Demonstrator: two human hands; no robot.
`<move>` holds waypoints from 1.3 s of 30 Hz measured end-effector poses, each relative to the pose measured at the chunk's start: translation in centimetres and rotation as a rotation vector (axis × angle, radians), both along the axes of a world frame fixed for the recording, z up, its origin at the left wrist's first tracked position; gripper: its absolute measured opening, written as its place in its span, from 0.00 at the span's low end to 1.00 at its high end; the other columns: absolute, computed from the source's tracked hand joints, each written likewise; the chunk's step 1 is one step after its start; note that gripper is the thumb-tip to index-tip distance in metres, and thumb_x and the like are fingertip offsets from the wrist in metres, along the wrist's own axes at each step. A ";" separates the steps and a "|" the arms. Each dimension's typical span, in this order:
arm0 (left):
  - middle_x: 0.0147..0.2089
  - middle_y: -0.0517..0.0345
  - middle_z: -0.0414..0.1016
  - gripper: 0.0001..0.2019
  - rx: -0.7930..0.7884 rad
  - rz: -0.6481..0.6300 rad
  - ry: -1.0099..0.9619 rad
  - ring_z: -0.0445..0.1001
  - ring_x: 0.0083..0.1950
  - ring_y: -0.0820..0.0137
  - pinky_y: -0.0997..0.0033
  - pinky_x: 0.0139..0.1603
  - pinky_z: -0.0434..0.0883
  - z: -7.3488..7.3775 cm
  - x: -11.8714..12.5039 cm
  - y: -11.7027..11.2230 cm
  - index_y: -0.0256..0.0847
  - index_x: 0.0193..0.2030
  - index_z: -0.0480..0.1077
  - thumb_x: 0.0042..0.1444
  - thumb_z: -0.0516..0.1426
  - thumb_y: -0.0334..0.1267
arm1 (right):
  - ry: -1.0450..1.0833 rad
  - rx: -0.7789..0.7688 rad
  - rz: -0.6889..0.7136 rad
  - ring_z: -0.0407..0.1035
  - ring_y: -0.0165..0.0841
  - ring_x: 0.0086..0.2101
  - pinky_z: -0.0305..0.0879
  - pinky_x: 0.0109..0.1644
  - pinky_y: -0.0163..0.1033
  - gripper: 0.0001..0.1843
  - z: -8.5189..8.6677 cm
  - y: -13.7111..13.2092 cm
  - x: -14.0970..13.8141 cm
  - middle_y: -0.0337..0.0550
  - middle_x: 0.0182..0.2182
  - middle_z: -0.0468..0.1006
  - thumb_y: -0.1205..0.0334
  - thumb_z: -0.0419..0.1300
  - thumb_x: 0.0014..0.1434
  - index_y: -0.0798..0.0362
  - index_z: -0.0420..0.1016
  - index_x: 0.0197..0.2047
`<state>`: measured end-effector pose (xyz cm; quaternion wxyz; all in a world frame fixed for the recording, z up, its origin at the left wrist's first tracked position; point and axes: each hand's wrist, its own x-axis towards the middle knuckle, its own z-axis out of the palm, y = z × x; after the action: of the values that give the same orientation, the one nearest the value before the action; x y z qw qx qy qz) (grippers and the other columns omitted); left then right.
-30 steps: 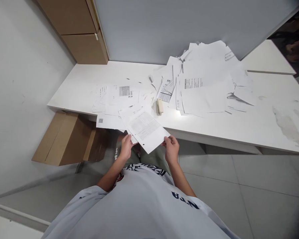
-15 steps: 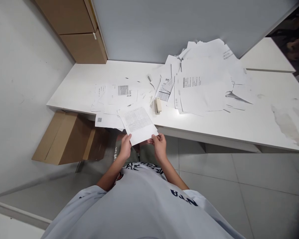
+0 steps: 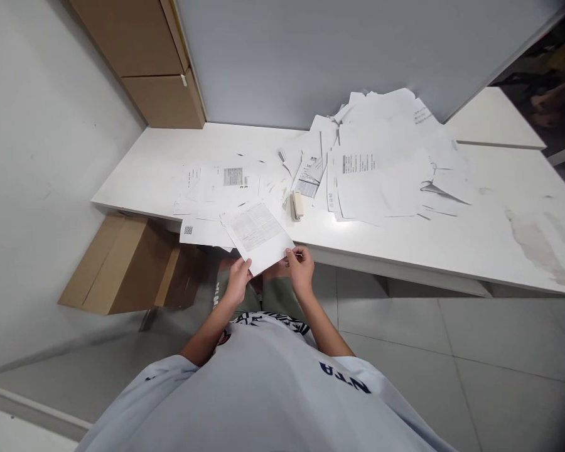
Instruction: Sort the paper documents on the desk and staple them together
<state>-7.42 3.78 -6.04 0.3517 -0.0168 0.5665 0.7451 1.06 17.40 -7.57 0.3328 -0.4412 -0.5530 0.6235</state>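
Observation:
I hold a printed sheet of paper (image 3: pixel 257 233) over the front edge of the white desk (image 3: pixel 452 238). My left hand (image 3: pixel 239 280) pinches its near left corner. My right hand (image 3: pixel 301 267) pinches its near right corner. The sheet carries a faint table of print and tilts away from me. A beige stapler (image 3: pixel 295 204) lies on the desk just beyond the sheet, to the right. Loose papers (image 3: pixel 216 188) lie flat behind the sheet, and a big heap of papers (image 3: pixel 381 163) covers the desk further right.
An open cardboard box (image 3: pixel 122 263) stands on the floor under the desk's left end. Brown cabinets (image 3: pixel 145 56) fill the far left corner. A grey partition (image 3: pixel 311 56) backs the desk. Grey floor tiles (image 3: pixel 428 351) lie to my right.
My right hand has slid left along the sheet's near edge, closer to my left hand. The sheet has swung more square to me and now shows shorter.

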 end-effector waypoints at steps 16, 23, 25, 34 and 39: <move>0.34 0.47 0.80 0.26 -0.088 -0.003 0.069 0.79 0.31 0.64 0.70 0.27 0.75 -0.3 -1.2 -0.4 0.32 0.38 0.75 0.45 0.67 0.56 | 0.073 -0.131 0.118 0.64 0.31 0.26 0.62 0.30 0.36 0.27 -0.6 -2.3 0.3 0.37 0.23 0.70 0.34 0.58 0.53 0.52 0.67 0.27; 0.40 0.47 0.81 0.25 -0.039 0.030 0.042 0.79 0.38 0.62 0.66 0.33 0.77 -0.7 -1.2 -0.4 0.34 0.41 0.76 0.44 0.69 0.53 | 0.122 -0.136 0.128 0.61 0.29 0.24 0.58 0.30 0.35 0.21 -0.1 -2.2 0.1 0.36 0.19 0.67 0.44 0.63 0.52 0.52 0.65 0.21; 0.44 0.46 0.81 0.25 0.007 0.025 0.015 0.80 0.44 0.59 0.62 0.40 0.79 -0.8 -1.0 -0.4 0.35 0.45 0.76 0.44 0.70 0.50 | 0.123 -0.164 0.124 0.61 0.29 0.24 0.58 0.29 0.35 0.20 -0.2 -2.1 0.2 0.36 0.19 0.67 0.46 0.63 0.50 0.52 0.65 0.21; 0.56 0.46 0.77 0.21 0.198 0.036 -0.122 0.71 0.63 0.56 0.56 0.66 0.67 -0.9 -1.0 1.1 0.37 0.48 0.76 0.48 0.68 0.44 | 0.096 -0.128 0.148 0.60 0.29 0.23 0.59 0.30 0.36 0.16 -0.9 -1.6 2.2 0.35 0.18 0.66 0.51 0.61 0.49 0.51 0.64 0.21; 0.53 0.44 0.79 0.18 0.095 0.028 -0.154 0.74 0.59 0.55 0.53 0.64 0.70 -1.6 -0.5 1.9 0.35 0.45 0.76 0.48 0.68 0.38 | -0.090 0.042 0.051 0.63 0.32 0.25 0.61 0.32 0.38 0.15 0.0 0.6 4.0 0.37 0.21 0.68 0.49 0.57 0.54 0.52 0.68 0.25</move>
<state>-7.92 5.73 -7.61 0.3841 -0.0650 0.5016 0.7724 5.02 17.99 -7.58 0.3009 -0.4476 -0.5915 0.5994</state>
